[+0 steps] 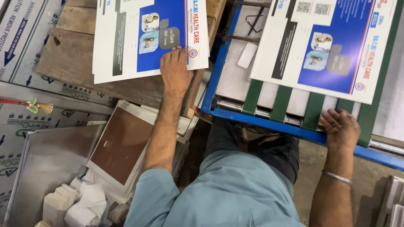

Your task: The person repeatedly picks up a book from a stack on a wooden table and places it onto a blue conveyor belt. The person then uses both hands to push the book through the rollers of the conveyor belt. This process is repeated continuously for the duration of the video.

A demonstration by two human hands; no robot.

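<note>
So the left hand (174, 69) was lying flat on a printed sheet (147, 35) — white with a big blue panel and small photos — that topped a stack on a worn wooden board (75, 54). Fingers were stretched out and relaxed, palm down, pressing on the lower edge of the sheet near its right corner, not pinching or gripping anything.

The right hand (341, 128) sat over on the machine's blue front rail (269, 122), fingers loosely curled over the edge where the green belts (280, 103) ran across the metal bed. It looked like it was just resting there, not grasping a sheet. A thin metal bangle (336, 176) was on that wrist.

A second printed sheet (326, 46), same design, lay tilted on the belts up beyond the right hand — near it but not touching it as far as I could see.

Down to the left there was a brown-faced board with a white border (124, 143), a shiny metal plate (54, 164) and some crumpled white paper scraps (84, 204). The person wore a light blue shirt (227, 193).
</note>
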